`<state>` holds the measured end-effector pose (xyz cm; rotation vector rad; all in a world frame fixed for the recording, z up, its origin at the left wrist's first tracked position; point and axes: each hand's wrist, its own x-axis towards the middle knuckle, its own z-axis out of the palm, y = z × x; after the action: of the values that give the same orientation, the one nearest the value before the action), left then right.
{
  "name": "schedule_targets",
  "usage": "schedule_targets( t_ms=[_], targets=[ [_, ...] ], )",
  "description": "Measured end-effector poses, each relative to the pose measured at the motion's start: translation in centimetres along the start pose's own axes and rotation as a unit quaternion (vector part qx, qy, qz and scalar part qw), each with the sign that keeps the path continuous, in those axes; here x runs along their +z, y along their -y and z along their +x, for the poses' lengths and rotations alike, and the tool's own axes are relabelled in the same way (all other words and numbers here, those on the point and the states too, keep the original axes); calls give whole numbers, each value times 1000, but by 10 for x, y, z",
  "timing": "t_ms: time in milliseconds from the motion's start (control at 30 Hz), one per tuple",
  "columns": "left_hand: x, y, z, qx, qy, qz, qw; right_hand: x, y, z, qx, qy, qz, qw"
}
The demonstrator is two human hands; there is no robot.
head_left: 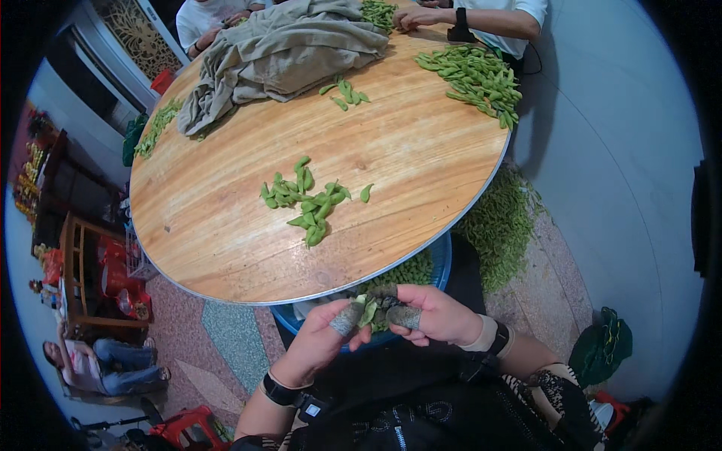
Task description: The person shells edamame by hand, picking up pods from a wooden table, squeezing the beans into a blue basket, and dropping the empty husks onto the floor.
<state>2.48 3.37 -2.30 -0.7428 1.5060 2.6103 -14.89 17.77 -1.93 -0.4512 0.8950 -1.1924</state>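
Note:
Just past the near edge of the round wooden table [421, 158], my left hand [322, 337] and my right hand [445, 319] meet with fingers and thumbs pinched together. Between them is a green edamame pod [367, 310], which looks split; the fingers partly cover it. Grey wrapping goes round both thumbs, and the fingertips look dark. Below the hands stands a blue basin [449, 263] with green shelled beans [414, 272] in it, partly hidden by the table and hands. A small loose group of edamame pods [316, 207] lies on the tabletop ahead of me.
A grey-green cloth [286, 56] covers the table's far side. Larger pod piles lie at the right edge [481, 79] and left edge [159, 128]. Two people work across the table. A green heap of pods or hulls [500, 233] covers the floor at right, beside the wall.

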Motion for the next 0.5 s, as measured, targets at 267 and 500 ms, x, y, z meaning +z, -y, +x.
schedule_targets(
  t_ms=[267,500],
  targets=[
    [13,0,0,103,-14,388,916,2,-3,20,-240,-149,-595,753],
    [-7,19,-9,62,-112,428,895,-11,-22,29,-190,-236,-663,684]
  ],
)
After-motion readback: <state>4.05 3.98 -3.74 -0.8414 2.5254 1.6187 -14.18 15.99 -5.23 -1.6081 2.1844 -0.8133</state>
